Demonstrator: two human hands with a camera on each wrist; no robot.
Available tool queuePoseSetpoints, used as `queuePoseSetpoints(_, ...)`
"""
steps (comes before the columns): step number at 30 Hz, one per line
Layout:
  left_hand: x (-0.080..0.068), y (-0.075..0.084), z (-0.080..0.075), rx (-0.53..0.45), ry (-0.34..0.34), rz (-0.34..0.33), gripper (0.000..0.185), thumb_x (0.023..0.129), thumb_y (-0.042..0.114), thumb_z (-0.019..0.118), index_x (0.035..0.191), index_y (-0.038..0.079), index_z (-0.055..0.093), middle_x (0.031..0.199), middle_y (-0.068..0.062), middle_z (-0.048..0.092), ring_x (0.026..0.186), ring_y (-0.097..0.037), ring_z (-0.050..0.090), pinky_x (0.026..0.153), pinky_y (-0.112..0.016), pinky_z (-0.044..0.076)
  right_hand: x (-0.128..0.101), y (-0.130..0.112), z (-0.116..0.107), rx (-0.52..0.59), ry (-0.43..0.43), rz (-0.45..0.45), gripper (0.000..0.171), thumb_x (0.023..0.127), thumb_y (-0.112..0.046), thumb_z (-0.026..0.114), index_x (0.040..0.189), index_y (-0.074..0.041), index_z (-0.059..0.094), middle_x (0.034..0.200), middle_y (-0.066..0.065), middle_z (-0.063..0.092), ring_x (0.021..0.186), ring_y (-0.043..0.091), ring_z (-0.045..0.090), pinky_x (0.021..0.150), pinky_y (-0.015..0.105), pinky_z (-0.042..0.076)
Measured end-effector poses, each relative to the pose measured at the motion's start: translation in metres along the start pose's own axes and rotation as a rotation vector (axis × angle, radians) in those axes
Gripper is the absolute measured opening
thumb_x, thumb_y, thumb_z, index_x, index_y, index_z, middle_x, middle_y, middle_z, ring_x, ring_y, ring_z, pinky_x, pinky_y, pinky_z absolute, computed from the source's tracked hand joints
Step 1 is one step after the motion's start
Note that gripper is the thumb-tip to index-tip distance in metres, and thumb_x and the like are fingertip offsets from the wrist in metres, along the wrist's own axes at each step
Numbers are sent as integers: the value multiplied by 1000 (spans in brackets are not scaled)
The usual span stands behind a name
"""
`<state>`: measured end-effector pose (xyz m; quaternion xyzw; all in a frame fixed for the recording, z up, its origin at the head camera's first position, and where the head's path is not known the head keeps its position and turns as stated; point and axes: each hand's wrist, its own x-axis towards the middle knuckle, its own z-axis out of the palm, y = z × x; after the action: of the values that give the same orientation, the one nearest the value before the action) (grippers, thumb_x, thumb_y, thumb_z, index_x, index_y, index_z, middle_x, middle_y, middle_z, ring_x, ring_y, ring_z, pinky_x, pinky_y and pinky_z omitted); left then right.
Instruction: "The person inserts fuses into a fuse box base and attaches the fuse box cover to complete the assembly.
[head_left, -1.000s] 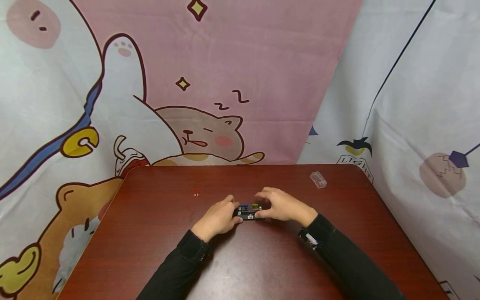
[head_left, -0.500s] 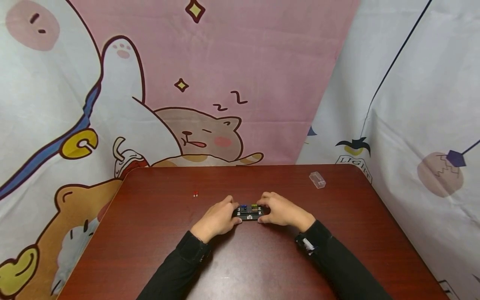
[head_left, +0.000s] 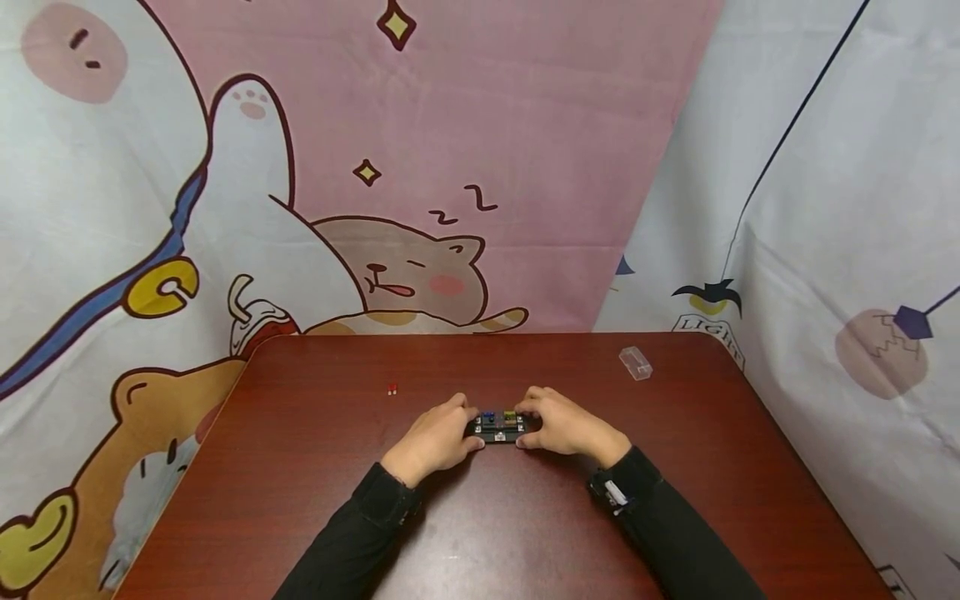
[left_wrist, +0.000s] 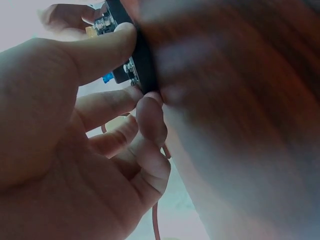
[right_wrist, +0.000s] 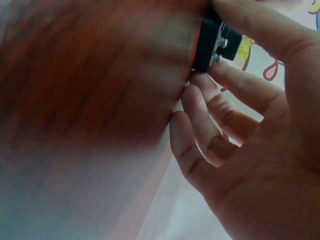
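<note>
A black fuse block (head_left: 499, 435) with metal screw terminals lies on the table, long side toward me. A blue fuse (head_left: 488, 417) and a yellow fuse (head_left: 510, 417) sit on it. My left hand (head_left: 437, 437) holds the block's left end, thumb at the near side and fingers behind. At the other end my right hand (head_left: 568, 425) grips it the same way. In the left wrist view the thumb presses along the block's edge (left_wrist: 145, 65). The right wrist view shows the block (right_wrist: 206, 42) between thumb and index finger, the other fingers loosely bent.
A small red fuse (head_left: 392, 389) with two pale prongs lies on the brown table (head_left: 315, 500), back left of the hands. Toward the back right lies a clear plastic cover (head_left: 636, 363). A cartoon-printed cloth (head_left: 562, 167) hangs behind the table.
My right hand has shifted slightly right and down, from over the block's right part to its right end, uncovering the yellow fuse. My left hand has stayed at the left end.
</note>
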<state>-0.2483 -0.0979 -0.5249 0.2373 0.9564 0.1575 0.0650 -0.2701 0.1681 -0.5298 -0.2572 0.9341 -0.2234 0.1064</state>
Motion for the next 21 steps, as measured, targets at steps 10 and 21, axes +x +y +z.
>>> queuePoseSetpoints(10,-2,-4,-3,-63,-20,14,52,101,39,82,143,10,73,118,-4,62,88,-16,59,83,-38,54,-1,0,-1,-6,-1,-9,48,93,-35,90,134,-15,78,116,-7,63,114,16,58,100,42,51)
queuePoseSetpoints(21,1,-57,-45,-20,198,-121,29,108,29,73,126,7,78,124,-13,76,113,-36,76,97,-59,61,-3,-2,-1,-16,9,-13,48,92,-34,91,133,-13,78,114,-6,62,113,16,57,97,40,50)
